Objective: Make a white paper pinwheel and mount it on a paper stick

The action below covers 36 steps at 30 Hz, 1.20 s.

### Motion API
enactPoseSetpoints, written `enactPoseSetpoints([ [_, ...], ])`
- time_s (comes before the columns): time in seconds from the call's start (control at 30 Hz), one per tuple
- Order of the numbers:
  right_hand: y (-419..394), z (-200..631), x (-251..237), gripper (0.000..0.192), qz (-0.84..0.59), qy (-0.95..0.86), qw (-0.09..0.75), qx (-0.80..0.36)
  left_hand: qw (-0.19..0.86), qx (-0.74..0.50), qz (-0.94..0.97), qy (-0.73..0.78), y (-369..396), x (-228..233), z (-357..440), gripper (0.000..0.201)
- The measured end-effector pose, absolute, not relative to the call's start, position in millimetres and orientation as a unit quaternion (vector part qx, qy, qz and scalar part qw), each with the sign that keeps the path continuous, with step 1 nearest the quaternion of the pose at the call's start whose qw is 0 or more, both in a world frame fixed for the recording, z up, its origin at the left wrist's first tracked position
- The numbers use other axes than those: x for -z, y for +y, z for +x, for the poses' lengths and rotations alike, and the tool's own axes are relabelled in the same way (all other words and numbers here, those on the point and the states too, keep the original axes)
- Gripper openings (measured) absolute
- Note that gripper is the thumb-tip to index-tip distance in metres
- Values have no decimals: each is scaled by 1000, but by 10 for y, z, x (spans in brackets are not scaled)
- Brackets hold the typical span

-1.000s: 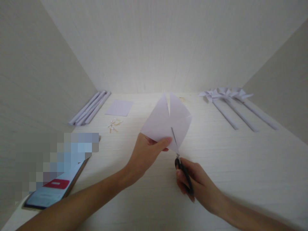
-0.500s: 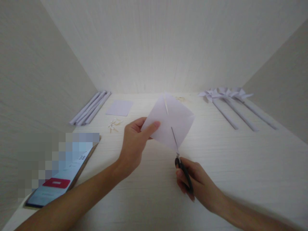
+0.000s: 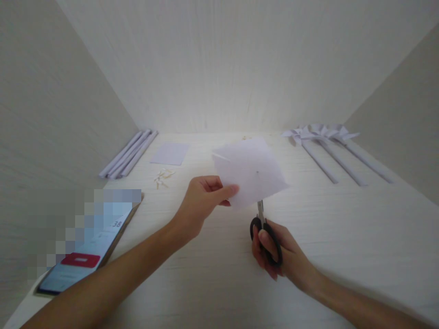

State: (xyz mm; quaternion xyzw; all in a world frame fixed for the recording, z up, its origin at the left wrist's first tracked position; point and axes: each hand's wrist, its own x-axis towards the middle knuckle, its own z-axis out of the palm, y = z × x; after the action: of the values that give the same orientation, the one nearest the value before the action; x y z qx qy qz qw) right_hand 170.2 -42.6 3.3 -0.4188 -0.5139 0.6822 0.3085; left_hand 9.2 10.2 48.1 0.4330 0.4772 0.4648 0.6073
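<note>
My left hand (image 3: pixel 202 201) pinches the near-left edge of a white paper square (image 3: pixel 250 171) and holds it up above the table. A short cut shows at the sheet's far-left corner. My right hand (image 3: pixel 274 251) grips black-handled scissors (image 3: pixel 265 233) just below the sheet. Their blades point up under the paper's near edge and are mostly hidden behind it.
A phone (image 3: pixel 82 256) lies at the near left. Rolled paper sticks (image 3: pixel 128 153) rest along the left wall, with a small paper square (image 3: pixel 170 153) and several small pins (image 3: pixel 163 177) close by. Three paper pinwheels (image 3: pixel 325 146) lie at the far right.
My left hand has turned the paper square and shifted its grip along the edge. The scissors have come out of the cut and now sit under the sheet's near edge.
</note>
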Motion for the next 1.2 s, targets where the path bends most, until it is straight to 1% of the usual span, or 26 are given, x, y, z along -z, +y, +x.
enactPoseSetpoints([
  [0.1, -420, 1704, -33, 37, -413, -516, 314, -681, 627, -400, 469, 477, 63, -491, 131, 11],
  [0.2, -425, 1710, -34, 36, -411, -522, 310, -681, 622, -383, 482, 484, 38, -497, 155, 12],
  [0.3, -423, 1714, -46, 37, -409, -524, 299, -684, 600, -416, 478, 488, 46, -497, 143, 13],
  [0.47, -406, 1705, -71, 38, -418, -520, 278, -691, 558, -496, 446, 493, 95, -521, 85, 32],
  [0.63, -413, 1708, -83, 38, -424, -527, 264, -688, 550, -538, 422, 480, 128, -552, 65, 40],
  [0.9, -443, 1718, -95, 38, -413, -572, 261, -659, 564, -532, 421, 471, 123, -531, 72, 38],
  [1.07, -443, 1707, -98, 39, -413, -586, 262, -646, 583, -518, 421, 463, 112, -526, 79, 30],
  [1.2, -440, 1708, -95, 37, -414, -590, 260, -642, 594, -515, 409, 463, 113, -530, 82, 30],
])
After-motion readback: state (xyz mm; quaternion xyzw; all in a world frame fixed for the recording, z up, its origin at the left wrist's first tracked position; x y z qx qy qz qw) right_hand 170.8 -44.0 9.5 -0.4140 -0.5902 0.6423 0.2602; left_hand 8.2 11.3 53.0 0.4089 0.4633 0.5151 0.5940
